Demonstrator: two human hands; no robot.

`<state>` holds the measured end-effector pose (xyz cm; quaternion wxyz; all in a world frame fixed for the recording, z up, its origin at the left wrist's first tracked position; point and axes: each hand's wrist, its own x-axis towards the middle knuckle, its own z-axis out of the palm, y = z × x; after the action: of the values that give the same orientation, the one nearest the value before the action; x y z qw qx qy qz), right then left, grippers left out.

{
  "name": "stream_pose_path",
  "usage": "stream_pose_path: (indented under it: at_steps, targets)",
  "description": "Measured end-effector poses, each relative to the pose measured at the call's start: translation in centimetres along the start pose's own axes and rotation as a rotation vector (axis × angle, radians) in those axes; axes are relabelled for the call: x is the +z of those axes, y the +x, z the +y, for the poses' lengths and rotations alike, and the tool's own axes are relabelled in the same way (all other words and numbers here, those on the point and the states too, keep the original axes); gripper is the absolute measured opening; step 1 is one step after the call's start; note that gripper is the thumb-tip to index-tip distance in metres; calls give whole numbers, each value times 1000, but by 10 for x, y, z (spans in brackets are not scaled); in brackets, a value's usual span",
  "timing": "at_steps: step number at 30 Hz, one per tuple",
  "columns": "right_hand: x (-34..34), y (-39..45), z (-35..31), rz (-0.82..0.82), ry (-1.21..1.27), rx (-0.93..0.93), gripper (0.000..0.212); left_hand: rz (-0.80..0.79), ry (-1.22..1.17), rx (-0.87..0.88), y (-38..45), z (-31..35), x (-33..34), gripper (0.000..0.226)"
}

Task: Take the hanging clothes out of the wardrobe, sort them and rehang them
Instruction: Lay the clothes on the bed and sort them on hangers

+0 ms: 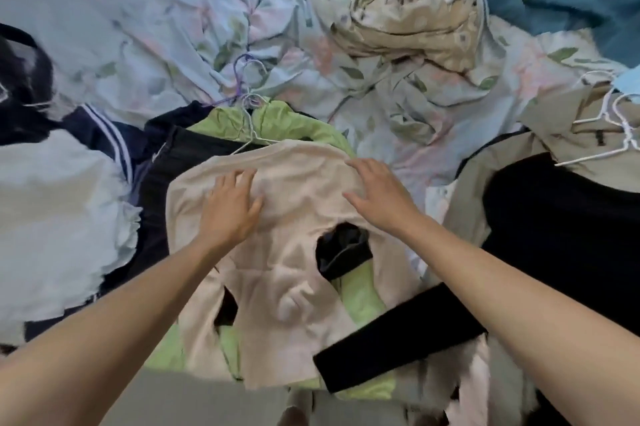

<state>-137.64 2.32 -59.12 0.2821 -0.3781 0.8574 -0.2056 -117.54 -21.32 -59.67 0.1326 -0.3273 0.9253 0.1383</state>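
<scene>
— Where's the pale pink top (294, 252)?
— On the bed, spread over a lime-green garment (284, 124) and dark clothes. Left hand (230, 207) and right hand (379, 193) lie flat on it, fingers straight, grasping nothing.
— Around it?
— White wire hangers (616, 135), floral bedsheet (138, 27).

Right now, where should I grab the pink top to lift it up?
Probably pinch the pink top along its far edge, where left hand and right hand rest flat. That edge lies nearest the hanger hooks, so it's likely the shoulders.
</scene>
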Motion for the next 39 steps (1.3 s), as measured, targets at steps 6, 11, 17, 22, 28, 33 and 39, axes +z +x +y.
stream_pose_path:
  at_steps: [6,11,17,22,28,33,39]
  targets:
    - [44,93,-55,1,-49,24,67,-17,-42,-136,22,-120,-9,64]
    - [59,122,-64,62,-201,131,36,-10,-113,-119,42,-143,-10,55]
    - [61,76,-70,129,-33,83,39,-3,-236,-43,30,-117,-21,51]
    - [63,28,-71,157,49,48,45,55,-248,89,0,-97,-32,57]
    - [34,-27,-88,153,23,62,46,-33,-443,117,-58,-75,-38,57]
    - [-15,-105,-106,98,156,-7,48,-92,-659,23,-142,-25,-75,62]
    - [-85,-224,-139,147,90,-100,41,-25,-734,-149,-275,48,-162,68]
